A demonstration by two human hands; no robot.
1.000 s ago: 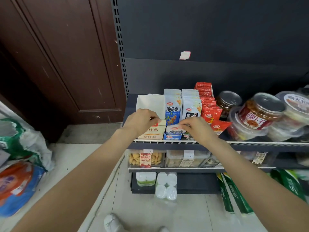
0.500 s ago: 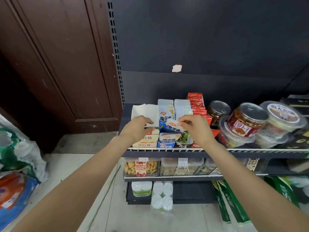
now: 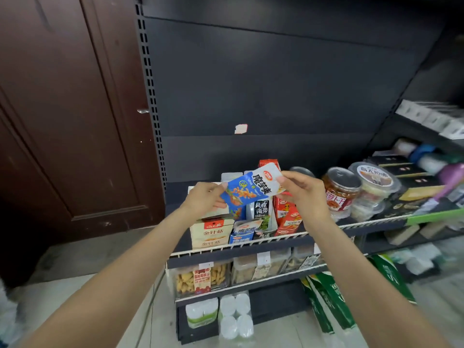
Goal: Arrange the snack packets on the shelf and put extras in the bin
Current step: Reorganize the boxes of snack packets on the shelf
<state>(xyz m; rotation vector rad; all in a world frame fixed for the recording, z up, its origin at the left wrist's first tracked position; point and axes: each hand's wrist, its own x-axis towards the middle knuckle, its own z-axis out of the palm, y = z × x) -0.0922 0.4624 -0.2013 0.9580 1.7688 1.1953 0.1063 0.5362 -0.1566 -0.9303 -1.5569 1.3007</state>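
A blue and white snack packet (image 3: 251, 188) is held up in the air above the shelf (image 3: 251, 247), tilted. My left hand (image 3: 206, 199) pinches its lower left edge and my right hand (image 3: 301, 190) pinches its upper right corner. Below it on the shelf stand rows of packets: a cream box (image 3: 211, 232) at the left, blue and white packets (image 3: 242, 233), white seaweed packets (image 3: 262, 209) and red packets (image 3: 287, 217). No bin is in view.
Clear jars and tubs (image 3: 339, 189) stand to the right of the packets. Lower shelves hold biscuit boxes (image 3: 200, 277) and white rolls (image 3: 233, 315). A brown door (image 3: 70, 121) is at the left. Green packs (image 3: 331, 297) lean at the lower right.
Both hands have lifted one blue and white packet up out of the shelf row and hold it between them. The camera view has tilted upward.
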